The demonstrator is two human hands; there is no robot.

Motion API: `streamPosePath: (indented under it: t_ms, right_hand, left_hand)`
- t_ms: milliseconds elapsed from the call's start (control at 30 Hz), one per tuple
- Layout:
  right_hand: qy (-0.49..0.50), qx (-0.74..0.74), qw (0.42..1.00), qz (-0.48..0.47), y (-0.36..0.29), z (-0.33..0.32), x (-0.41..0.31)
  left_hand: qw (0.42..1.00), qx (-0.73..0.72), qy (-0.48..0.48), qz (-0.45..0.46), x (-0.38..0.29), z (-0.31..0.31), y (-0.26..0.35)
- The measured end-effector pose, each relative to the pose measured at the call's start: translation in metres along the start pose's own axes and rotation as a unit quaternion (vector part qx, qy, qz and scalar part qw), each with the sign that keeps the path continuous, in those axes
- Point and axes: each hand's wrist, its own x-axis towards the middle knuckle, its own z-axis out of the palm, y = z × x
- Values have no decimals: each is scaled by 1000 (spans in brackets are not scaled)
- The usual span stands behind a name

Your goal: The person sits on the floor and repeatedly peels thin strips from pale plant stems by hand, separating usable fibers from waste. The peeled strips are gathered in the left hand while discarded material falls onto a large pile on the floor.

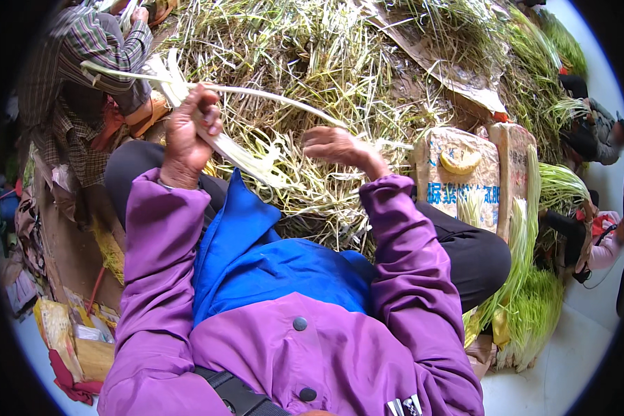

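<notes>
My left hand (192, 132) is closed around a bundle of pale plant stalks (234, 153), which slants from the upper left down towards the middle. One long pale stalk (281, 99) runs crosswise past my left fingers, its right end near my right hand. My right hand (338, 146) is to the right of the bundle, fingers bent and close together; whether they grip the stalk's tip cannot be told. Beneath both hands lies a heap of loose green and dry stalks and leaves (312, 57). A blue cloth (291, 270) covers my lap.
A wrapped block (457, 182) bearing writing stands right of my knee, a yellow curved object (460, 162) on top. Long green stalks (520, 249) lie beside it. A person in a striped sleeve (99, 52) sits at upper left; two people (603, 138) are at far right.
</notes>
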Motion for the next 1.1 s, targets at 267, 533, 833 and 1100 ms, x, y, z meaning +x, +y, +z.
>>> streamPosePath:
  t_ms: [267, 533, 833, 1100]
  right_hand:
    - [111, 573, 763, -278, -78, 23, -10]
    - [242, 189, 942, -136, -85, -16, -58]
    - [89, 16, 994, -59, -89, 5, -41]
    - [-81, -157, 972, -157, -112, 53, -15]
  left_hand:
    - [983, 86, -49, -153, -20, 21, -32]
    - [980, 118, -91, -134, -22, 25, -22]
    - [983, 124, -69, -114, -14, 22, -21]
    - [979, 76, -102, -161, -29, 32, -16]
